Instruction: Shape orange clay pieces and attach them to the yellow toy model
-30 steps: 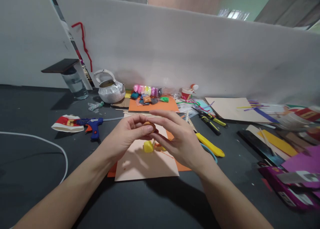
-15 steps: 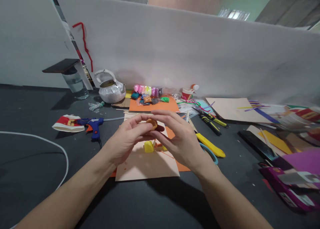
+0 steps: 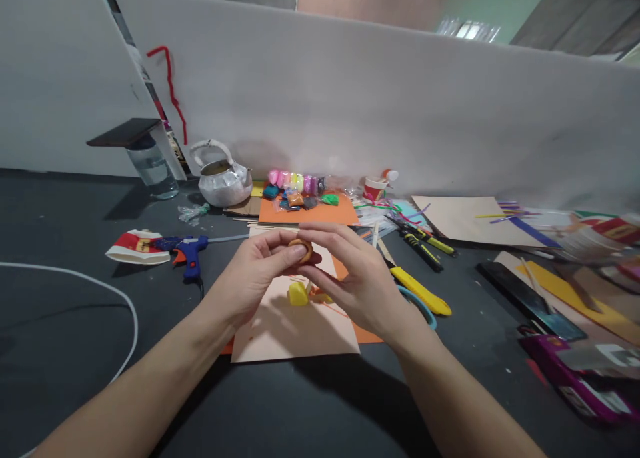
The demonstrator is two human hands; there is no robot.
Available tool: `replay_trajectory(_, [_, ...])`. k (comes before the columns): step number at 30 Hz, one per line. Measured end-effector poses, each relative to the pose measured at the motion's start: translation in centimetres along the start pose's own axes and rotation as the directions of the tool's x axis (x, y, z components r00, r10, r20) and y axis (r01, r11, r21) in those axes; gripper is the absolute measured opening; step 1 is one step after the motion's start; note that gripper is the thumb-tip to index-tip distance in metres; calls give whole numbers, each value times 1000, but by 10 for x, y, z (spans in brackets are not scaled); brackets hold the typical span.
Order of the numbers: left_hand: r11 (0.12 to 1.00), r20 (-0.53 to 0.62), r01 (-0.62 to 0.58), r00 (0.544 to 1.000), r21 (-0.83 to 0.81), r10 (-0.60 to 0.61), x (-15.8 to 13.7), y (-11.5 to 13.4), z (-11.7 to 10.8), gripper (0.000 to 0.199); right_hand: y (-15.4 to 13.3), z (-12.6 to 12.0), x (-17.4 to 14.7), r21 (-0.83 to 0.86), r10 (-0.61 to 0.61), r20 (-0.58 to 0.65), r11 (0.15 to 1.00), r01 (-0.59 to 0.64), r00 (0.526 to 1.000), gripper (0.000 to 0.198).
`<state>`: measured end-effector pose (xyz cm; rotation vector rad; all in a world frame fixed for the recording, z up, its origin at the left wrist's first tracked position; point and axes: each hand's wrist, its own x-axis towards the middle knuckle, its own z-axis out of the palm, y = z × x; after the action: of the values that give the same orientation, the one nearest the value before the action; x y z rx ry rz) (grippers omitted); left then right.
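Observation:
My left hand (image 3: 245, 271) pinches a small, round, orange-brown piece of modelling clay (image 3: 303, 250), thumb pressed on its face. From the other side my right hand (image 3: 353, 278) curls its fingers and thumb around the same piece; the exact contact is partly hidden. Both hands hover over a pale sheet (image 3: 295, 341) lying on orange paper (image 3: 367, 333). Beneath them on the sheet sits a yellow lump (image 3: 299, 294), with small orange bits beside it.
A blue glue gun (image 3: 190, 255) rests on a paper cup at left, near a silver kettle-shaped pot (image 3: 225, 186). Packets of coloured clay (image 3: 295, 181) lie at the back. On the right are a yellow cutter (image 3: 420, 291), pliers (image 3: 423, 251), scissors' blue handle (image 3: 420, 306) and a phone (image 3: 540, 308).
My fingers have shifted slightly around the clay, and the piece has turned a little. At right, a purple sheet has gone from view, uncovering more of the phone and yellow paper.

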<state>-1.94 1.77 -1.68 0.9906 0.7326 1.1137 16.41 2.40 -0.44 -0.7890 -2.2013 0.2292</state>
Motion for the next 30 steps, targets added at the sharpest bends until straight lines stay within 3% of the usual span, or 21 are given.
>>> replay_trajectory(8, [995,102,103,989,12,-104,-2,5,-1,17,3,-6,1,90,0,17,996,-1,1000,27])
replay_trajectory(13, [996,50,87,995,10,-87,1,6,-3,9,2,-7,2,107,16,61,994,-23,998,31])
replay_trajectory(24, [997,-54,18,998,-69,-22,2,-2,3,13,5,3,0,-28,-57,-12,998,56,998,31])
replay_trajectory(30, [995,6,44,999,-94,-44,2,-1,3,12,6,0,0,-26,-56,-29,998,56,998,26])
